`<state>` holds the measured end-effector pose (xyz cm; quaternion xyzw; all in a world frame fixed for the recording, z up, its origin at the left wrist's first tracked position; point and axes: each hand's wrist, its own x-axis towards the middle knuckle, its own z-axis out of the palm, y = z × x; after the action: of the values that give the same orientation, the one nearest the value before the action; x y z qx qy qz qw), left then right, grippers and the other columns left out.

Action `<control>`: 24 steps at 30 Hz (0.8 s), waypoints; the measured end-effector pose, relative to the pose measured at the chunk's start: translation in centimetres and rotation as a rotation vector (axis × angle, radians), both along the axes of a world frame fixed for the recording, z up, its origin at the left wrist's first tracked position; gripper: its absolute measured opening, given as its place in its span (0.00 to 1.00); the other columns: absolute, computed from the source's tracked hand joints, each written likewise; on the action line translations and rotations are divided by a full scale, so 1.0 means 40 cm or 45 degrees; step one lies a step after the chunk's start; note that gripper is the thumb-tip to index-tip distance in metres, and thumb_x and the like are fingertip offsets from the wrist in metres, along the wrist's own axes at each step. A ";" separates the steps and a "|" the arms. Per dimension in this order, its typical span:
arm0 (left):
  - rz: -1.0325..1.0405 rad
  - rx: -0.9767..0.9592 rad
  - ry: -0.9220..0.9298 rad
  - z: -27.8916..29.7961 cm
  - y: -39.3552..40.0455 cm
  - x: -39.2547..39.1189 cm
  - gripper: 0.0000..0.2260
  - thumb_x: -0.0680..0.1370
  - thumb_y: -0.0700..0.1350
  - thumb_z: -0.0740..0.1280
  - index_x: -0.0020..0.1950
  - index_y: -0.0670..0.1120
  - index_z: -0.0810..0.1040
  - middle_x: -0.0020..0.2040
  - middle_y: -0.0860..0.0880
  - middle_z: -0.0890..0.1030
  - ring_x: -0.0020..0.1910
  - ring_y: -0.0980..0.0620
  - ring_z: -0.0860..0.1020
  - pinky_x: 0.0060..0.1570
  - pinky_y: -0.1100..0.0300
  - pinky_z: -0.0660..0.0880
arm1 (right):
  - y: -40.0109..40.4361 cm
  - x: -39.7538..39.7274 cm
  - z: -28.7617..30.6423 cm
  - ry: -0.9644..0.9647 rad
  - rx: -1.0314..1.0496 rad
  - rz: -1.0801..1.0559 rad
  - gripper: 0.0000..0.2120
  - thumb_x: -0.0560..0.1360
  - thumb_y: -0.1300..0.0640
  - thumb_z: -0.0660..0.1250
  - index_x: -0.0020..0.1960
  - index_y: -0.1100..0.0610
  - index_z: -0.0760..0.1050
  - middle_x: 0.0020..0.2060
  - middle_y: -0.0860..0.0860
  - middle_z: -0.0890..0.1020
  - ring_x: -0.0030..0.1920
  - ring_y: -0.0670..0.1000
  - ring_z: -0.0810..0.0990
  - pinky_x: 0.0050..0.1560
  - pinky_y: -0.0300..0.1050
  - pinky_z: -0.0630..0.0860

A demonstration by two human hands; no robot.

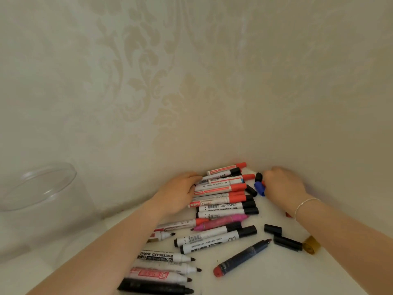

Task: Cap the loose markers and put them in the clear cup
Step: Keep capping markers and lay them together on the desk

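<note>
With the left hand (pixel 180 191) resting flat on the capped markers (pixel 223 194), the right hand (pixel 282 184) pinching the blue cap (pixel 259 188) should match it to a blue uncapped marker.

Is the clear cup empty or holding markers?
Empty. The clear cup shows only wall through its sides; the markers lie on the table.

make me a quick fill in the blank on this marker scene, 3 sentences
1. The clear cup stands at the ____ edge of the view.
2. The bracelet is on the person's ____ wrist.
3. The loose cap touching the right hand, just below a black cap, is ____ in colour.

Missing words: left; right; blue
</note>
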<state>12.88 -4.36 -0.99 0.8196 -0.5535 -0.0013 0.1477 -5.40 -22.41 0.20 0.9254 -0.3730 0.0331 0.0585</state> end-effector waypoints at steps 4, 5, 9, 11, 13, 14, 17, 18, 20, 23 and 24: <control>-0.048 0.039 0.036 -0.007 0.012 0.008 0.17 0.83 0.46 0.55 0.71 0.51 0.71 0.74 0.54 0.66 0.72 0.53 0.64 0.68 0.63 0.58 | 0.003 0.021 0.020 -0.105 0.043 -0.009 0.05 0.76 0.63 0.61 0.50 0.58 0.73 0.52 0.56 0.71 0.48 0.57 0.76 0.43 0.46 0.70; -0.063 0.033 0.052 -0.006 0.014 0.007 0.16 0.83 0.46 0.55 0.70 0.52 0.72 0.74 0.55 0.66 0.72 0.54 0.63 0.67 0.65 0.57 | 0.001 0.030 0.021 -0.209 0.074 0.003 0.01 0.75 0.63 0.61 0.46 0.59 0.71 0.50 0.56 0.69 0.45 0.57 0.74 0.41 0.46 0.70; -0.101 -0.012 0.163 0.000 0.017 0.006 0.15 0.82 0.46 0.58 0.68 0.53 0.74 0.73 0.56 0.67 0.71 0.58 0.64 0.63 0.70 0.57 | 0.010 0.078 0.004 -0.751 0.347 0.148 0.07 0.73 0.66 0.63 0.50 0.65 0.76 0.47 0.53 0.65 0.42 0.55 0.72 0.45 0.46 0.72; -0.142 -0.023 0.223 -0.003 0.017 0.003 0.15 0.82 0.46 0.59 0.67 0.53 0.76 0.72 0.58 0.68 0.70 0.60 0.65 0.66 0.69 0.58 | 0.047 0.101 -0.002 -0.895 0.390 0.233 0.07 0.74 0.67 0.62 0.51 0.63 0.75 0.48 0.52 0.65 0.41 0.52 0.71 0.44 0.42 0.69; -0.175 -0.053 0.308 -0.012 0.014 0.001 0.14 0.81 0.45 0.60 0.65 0.53 0.78 0.71 0.60 0.70 0.69 0.62 0.66 0.68 0.66 0.61 | 0.086 0.123 -0.018 -0.909 0.338 0.348 0.08 0.75 0.68 0.60 0.51 0.61 0.72 0.49 0.52 0.68 0.42 0.51 0.71 0.42 0.42 0.69; -0.177 -0.092 0.356 -0.016 0.014 0.000 0.14 0.81 0.44 0.60 0.63 0.53 0.78 0.70 0.60 0.71 0.68 0.63 0.67 0.68 0.67 0.62 | 0.101 0.133 -0.030 -0.866 0.298 0.401 0.08 0.75 0.68 0.59 0.51 0.61 0.71 0.48 0.54 0.70 0.42 0.51 0.71 0.40 0.44 0.69; -0.059 -0.255 0.386 -0.023 0.016 0.009 0.17 0.78 0.37 0.60 0.62 0.50 0.79 0.63 0.56 0.78 0.62 0.61 0.73 0.61 0.71 0.66 | 0.126 0.151 -0.068 -0.607 0.180 0.470 0.08 0.76 0.69 0.56 0.52 0.61 0.69 0.44 0.55 0.74 0.39 0.52 0.69 0.28 0.41 0.61; -0.010 -0.278 0.352 -0.025 0.019 0.016 0.18 0.77 0.35 0.59 0.62 0.48 0.79 0.61 0.53 0.80 0.60 0.58 0.75 0.60 0.68 0.69 | 0.128 0.153 -0.073 -0.562 0.159 0.458 0.09 0.76 0.69 0.55 0.53 0.60 0.68 0.44 0.54 0.74 0.39 0.51 0.67 0.28 0.40 0.58; 0.040 -0.244 0.227 -0.033 0.026 0.030 0.19 0.75 0.33 0.59 0.62 0.46 0.78 0.59 0.50 0.80 0.58 0.54 0.77 0.59 0.62 0.71 | 0.125 0.156 -0.072 -0.585 0.157 0.424 0.10 0.77 0.67 0.55 0.57 0.59 0.68 0.47 0.53 0.75 0.41 0.51 0.70 0.32 0.41 0.66; 0.073 -0.168 0.016 -0.041 0.035 0.043 0.17 0.76 0.36 0.60 0.63 0.46 0.76 0.59 0.49 0.78 0.58 0.50 0.76 0.56 0.58 0.72 | 0.113 0.159 -0.074 -0.608 0.192 0.410 0.14 0.78 0.65 0.56 0.63 0.58 0.68 0.54 0.54 0.77 0.50 0.53 0.76 0.47 0.48 0.75; 0.086 -0.165 -0.049 -0.041 0.038 0.046 0.18 0.76 0.38 0.61 0.64 0.48 0.75 0.59 0.50 0.77 0.58 0.50 0.75 0.54 0.56 0.73 | 0.108 0.160 -0.077 -0.612 0.190 0.419 0.16 0.78 0.65 0.56 0.64 0.58 0.68 0.56 0.54 0.76 0.53 0.54 0.76 0.50 0.49 0.75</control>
<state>14.72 -2.86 -2.63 0.8264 -0.5273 0.0554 0.1897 0.99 -18.08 -2.88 0.9408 -0.2227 0.2328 -0.1058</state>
